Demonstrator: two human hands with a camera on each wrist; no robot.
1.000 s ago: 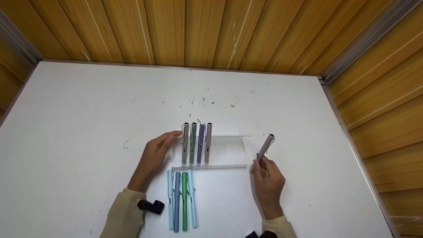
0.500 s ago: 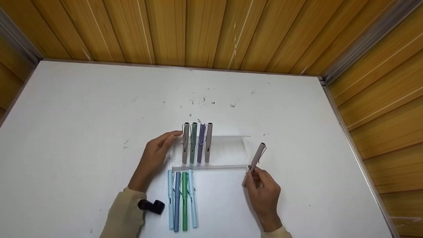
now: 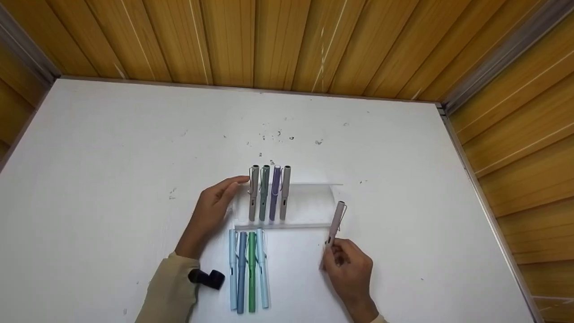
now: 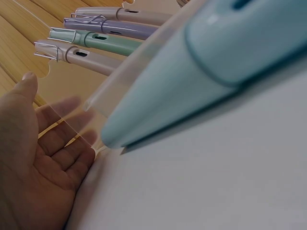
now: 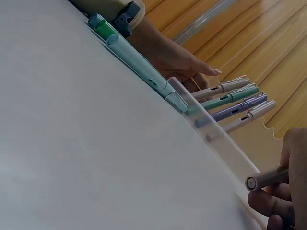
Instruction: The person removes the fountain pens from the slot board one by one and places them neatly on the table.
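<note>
My right hand (image 3: 352, 269) pinches a mauve-grey capped pen (image 3: 337, 220) with a wire clip, near its lower part, cap end up and tilted. It is by the front right corner of a clear plastic pen stand (image 3: 311, 204). Leaning in the stand's left half are a taupe pen (image 3: 254, 188), a dark green pen (image 3: 264, 188), a purple pen (image 3: 275, 188) and a greyish pen (image 3: 285, 188). At the stand's left end is my left hand (image 3: 214, 199). The left wrist view shows its fingers (image 4: 62, 139) extended behind the clear side panel, thumb apart.
In front of the stand lie two light blue pens (image 3: 232, 269), a blue-grey pen (image 3: 241, 273) and a green pen (image 3: 252, 273), side by side. The white table (image 3: 112, 179) has dark scuffs beyond the stand. Wood-look panels (image 3: 224, 40) border its back and right.
My right hand has moved left and toward me with the mauve-grey pen, from right of the stand to its front right corner. My left hand has stayed at the stand's left end.
</note>
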